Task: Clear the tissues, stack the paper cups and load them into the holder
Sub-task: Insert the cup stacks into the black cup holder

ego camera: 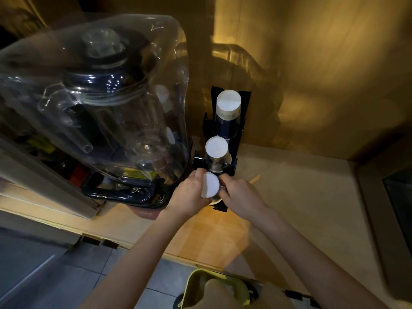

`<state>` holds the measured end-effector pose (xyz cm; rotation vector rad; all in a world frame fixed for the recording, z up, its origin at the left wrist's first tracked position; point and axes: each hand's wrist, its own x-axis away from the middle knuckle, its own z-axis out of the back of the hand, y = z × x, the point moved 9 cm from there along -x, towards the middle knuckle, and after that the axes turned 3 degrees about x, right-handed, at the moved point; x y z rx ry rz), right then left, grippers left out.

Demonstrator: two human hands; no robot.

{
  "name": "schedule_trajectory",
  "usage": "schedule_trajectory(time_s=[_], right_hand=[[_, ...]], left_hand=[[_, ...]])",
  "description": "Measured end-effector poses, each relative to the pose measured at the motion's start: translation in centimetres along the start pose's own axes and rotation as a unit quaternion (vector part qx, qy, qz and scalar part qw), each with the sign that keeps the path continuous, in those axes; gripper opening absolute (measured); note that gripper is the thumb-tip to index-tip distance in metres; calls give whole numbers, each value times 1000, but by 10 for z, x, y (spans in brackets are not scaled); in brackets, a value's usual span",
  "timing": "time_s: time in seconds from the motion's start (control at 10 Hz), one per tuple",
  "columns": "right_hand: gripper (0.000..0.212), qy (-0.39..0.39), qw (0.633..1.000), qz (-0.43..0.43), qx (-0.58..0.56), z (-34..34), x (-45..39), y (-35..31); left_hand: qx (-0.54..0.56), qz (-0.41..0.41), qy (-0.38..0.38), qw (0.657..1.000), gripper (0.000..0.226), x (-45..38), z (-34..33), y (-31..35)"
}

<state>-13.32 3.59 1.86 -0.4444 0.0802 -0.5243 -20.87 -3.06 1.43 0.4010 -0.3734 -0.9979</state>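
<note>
Cup stack at the front slot, held from both sides

You have the stack of cups [210,185] between your left hand [191,192] and right hand [239,194], fingers of both closed on it, base up toward you. Its long axis runs down into the nearest bay of the black holder [231,168]; the two bays behind are already filled, so the push goes straight down.

Clear-domed blender [107,112] on wooden counter [289,197], yellow-rimmed bin [196,284] on grey tiled floor [156,277]
</note>
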Motion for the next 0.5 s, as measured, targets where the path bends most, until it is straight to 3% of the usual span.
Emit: schedule_trajectory(time_s=[0.1, 0.2, 0.3, 0.4, 0.5], right_hand=[[24, -14, 1000, 9, 11, 15, 1, -3], [23, 26, 999, 2, -38, 58, 2, -2], [17, 143, 974, 17, -173, 133, 13, -5], [19, 313, 891, 86, -318, 232, 50, -19], [20, 421, 796, 199, -386, 322, 122, -48]], left_hand=[[-15, 0, -33, 999, 68, -5, 1, 7], [-15, -19, -55, 998, 56, -18, 22, 24], [39, -53, -47, 997, 43, -34, 68, 56], [49, -111, 14, 993, 34, -47, 126, 101], [75, -154, 64, 983, 30, -51, 183, 147]])
